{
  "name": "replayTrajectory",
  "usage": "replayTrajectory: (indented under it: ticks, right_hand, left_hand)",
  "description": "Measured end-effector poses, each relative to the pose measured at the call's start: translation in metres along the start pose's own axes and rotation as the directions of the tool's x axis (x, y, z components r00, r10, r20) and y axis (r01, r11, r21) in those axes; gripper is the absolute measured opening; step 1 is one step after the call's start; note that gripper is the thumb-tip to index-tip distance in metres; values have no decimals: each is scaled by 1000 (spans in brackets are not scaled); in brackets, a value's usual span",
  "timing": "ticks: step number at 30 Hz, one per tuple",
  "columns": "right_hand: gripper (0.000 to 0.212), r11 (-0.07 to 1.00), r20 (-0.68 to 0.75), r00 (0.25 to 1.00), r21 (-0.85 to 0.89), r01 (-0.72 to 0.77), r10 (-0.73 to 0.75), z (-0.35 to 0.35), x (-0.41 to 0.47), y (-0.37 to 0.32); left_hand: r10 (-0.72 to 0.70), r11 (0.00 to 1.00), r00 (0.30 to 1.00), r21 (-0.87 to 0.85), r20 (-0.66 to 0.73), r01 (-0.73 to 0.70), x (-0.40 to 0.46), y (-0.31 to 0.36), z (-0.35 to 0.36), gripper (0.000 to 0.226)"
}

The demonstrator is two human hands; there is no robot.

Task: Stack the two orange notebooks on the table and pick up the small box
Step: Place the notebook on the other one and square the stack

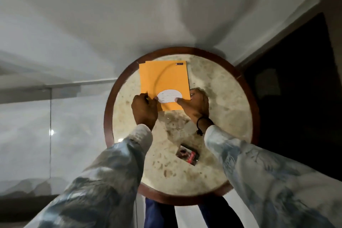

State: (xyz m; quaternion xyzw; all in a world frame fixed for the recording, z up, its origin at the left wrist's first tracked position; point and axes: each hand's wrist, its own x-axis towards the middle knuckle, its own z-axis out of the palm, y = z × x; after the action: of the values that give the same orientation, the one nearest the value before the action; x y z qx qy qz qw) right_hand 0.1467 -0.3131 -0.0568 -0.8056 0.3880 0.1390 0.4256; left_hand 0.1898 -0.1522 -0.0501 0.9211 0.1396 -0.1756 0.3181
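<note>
two orange notebooks [164,77] are seen stacked, a little out of line, on the far part of the round table [231,98], and their near edge is pinched by the left hand [144,109] at the near left corner and by the right hand [196,105] at the near right corner, thumbs on the top cover. the small box [187,154] is left untouched near the table's front edge, well apart from both hands, between the patterned sleeves [118,163].

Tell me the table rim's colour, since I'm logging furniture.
Dark reddish-brown, around a mottled beige top; the head view shows the table rim best.
</note>
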Motion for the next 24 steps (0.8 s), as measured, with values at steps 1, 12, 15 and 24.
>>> replayTrajectory:
  ticks: [1, 12, 15, 24]
  right_hand:
    - [57, 1000, 0, 1000, -11, -7, 7, 8, 3, -3]
    - [42, 956, -88, 991, -285, 77, -105, 34, 23, -35]
    - [40, 952, -81, 991, -295, 78, -107, 35, 29, -36]
    - [42, 954, -27, 997, 289, 80, -76, 5, 42, -67]
  left_hand:
    - [-22, 1000, 1000, 13, 12, 22, 9, -4, -2, 28]
    - [-68, 988, 989, -128, 128, 84, 60, -4, -11, 41]
    - [-82, 981, 970, -153, 229, 119, 74, -9, -16, 28]
    - [366, 893, 922, -329, 129, -309, 55, -15, -34, 24]
